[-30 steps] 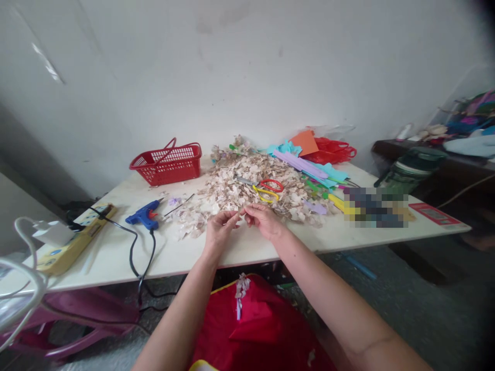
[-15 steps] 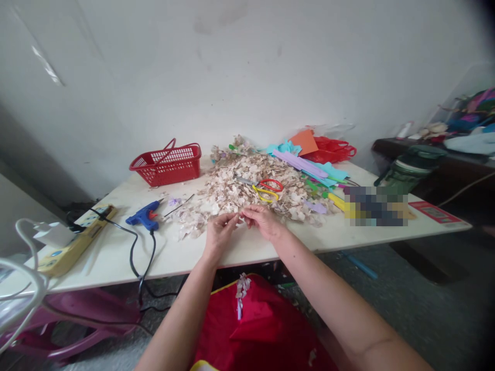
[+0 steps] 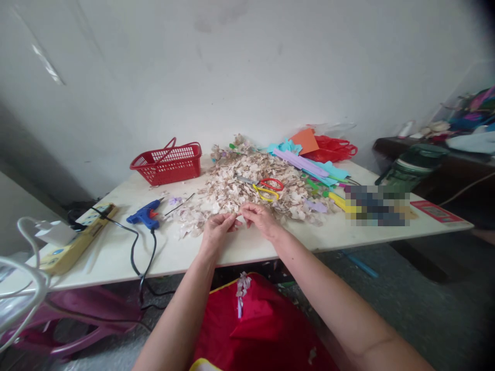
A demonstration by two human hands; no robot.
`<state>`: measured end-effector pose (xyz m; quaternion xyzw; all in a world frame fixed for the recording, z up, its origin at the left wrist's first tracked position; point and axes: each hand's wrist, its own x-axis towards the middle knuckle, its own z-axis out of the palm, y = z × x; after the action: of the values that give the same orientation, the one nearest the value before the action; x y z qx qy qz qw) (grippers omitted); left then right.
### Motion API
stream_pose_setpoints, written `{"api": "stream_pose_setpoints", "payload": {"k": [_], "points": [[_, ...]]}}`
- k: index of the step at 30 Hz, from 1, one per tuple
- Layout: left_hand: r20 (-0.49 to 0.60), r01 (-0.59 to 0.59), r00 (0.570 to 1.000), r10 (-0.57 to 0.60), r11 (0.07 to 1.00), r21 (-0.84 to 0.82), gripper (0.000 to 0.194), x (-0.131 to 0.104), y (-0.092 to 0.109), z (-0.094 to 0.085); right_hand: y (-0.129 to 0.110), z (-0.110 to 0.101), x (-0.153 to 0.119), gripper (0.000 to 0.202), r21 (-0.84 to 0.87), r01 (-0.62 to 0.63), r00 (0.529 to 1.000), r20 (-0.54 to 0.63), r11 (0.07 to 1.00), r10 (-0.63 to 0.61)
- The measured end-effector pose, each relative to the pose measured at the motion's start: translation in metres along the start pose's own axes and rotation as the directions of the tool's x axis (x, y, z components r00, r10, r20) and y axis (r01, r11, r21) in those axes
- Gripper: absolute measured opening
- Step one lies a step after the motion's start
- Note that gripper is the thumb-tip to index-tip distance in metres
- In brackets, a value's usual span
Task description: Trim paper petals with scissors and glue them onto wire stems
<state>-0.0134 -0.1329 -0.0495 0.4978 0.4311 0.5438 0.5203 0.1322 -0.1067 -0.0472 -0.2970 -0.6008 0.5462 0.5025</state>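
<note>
At the near edge of a pile of pale, dried-looking petals [image 3: 247,175], my left hand [image 3: 219,231] and my right hand [image 3: 260,219] meet with their fingertips close together. Both are closed in a pinch. Whatever lies between the fingers is too small to make out. Just beyond them, scissors [image 3: 266,189] with one red and one yellow handle rest on the petals. A blue hot glue gun [image 3: 144,215] lies on its side to the left of my left hand. A small petal cluster on a lilac strip [image 3: 241,292] rests on the red apron [image 3: 270,319].
A red basket [image 3: 168,167] stands at the back left of the white table [image 3: 185,257]. A yellow power strip [image 3: 79,239] with cables lies at the left edge. Lilac and blue paper [image 3: 305,162], an orange sheet [image 3: 304,140] and a red plastic bag [image 3: 334,149] sit back right.
My hands have shifted very slightly left, still pinched close together. The view has moved a little; the objects on the table stay where they were.
</note>
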Motion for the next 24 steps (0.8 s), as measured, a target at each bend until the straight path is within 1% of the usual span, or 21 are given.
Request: {"api": "stream_pose_setpoints", "payload": {"k": [5,10,15,19,22,24], "points": [[0.063,0.022,0.998,-0.02,1.0,-0.022,0.027,-0.0005,-0.0005,-0.0012,-0.0013,0.0001,-0.0006,0.02,-0.037,0.008,1.0,0.016,0.999,-0.008],[0.073,0.021,0.997,-0.019,1.0,-0.016,0.028,-0.0002,-0.0003,-0.0016,-0.0001,0.0003,-0.0008,0.021,-0.095,0.021,0.999,0.038,0.995,-0.017],[0.076,-0.019,0.997,0.016,0.999,0.031,0.028,0.0019,0.0,-0.0006,0.0039,0.0013,0.0011,0.018,-0.213,0.096,0.995,0.042,0.972,-0.089],[0.07,-0.021,0.997,0.017,0.998,0.06,0.028,0.0037,0.0,-0.0007,0.0056,0.0017,0.0023,0.017,-0.306,0.152,0.988,0.021,0.94,-0.153],[0.116,0.01,0.993,-0.012,1.0,0.015,0.027,0.0047,0.0009,-0.0006,0.004,0.0024,0.0017,0.018,-0.326,0.18,0.982,0.004,0.928,-0.189],[0.154,0.045,0.987,-0.038,0.998,-0.042,0.026,0.0055,0.0014,0.0006,0.0023,0.004,0.0007,0.019,-0.298,0.192,0.979,-0.002,0.935,-0.202]]}}
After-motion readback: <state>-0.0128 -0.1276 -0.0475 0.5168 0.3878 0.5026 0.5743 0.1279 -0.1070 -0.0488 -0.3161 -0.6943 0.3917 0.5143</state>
